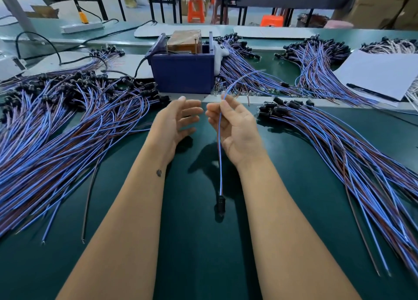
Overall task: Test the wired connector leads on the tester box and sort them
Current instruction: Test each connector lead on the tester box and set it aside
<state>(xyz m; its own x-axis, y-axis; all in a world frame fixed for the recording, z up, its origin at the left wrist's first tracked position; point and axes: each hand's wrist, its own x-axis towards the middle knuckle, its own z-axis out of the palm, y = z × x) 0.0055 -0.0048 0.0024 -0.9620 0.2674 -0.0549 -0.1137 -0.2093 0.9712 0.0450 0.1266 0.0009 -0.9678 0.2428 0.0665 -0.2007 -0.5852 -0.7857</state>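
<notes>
Pinching a single thin blue-and-red wired lead (219, 141) between thumb and curled fingers, the right hand (235, 130) is raised above the dark green table mat (192, 243), palm turned toward the left hand. The lead runs down past the right wrist and ends in a small black cylindrical connector (220, 202) hanging between the two forearms, while its upper part arcs away toward the far right, blurred at the tip. The left hand (176, 123) sits just beside the right one, fingers spread and gently bent, palm facing right; it holds nothing and does not touch the lead. Beyond the hands, at the far middle of the table, stands the dark blue plastic tester box (183, 73), with a brown block (184, 40) showing above its rim. To the left, a large spread heap of blue and brown leads with black connectors (56, 130) fans across the mat. On the right, another fanned pile of the same leads (350, 152) lies with its connectors toward the hands. Farther bundles of leads (316, 68) rest beside a white paper sheet (380, 73) at the far right. A white power strip (81, 27) lies at the far left.
</notes>
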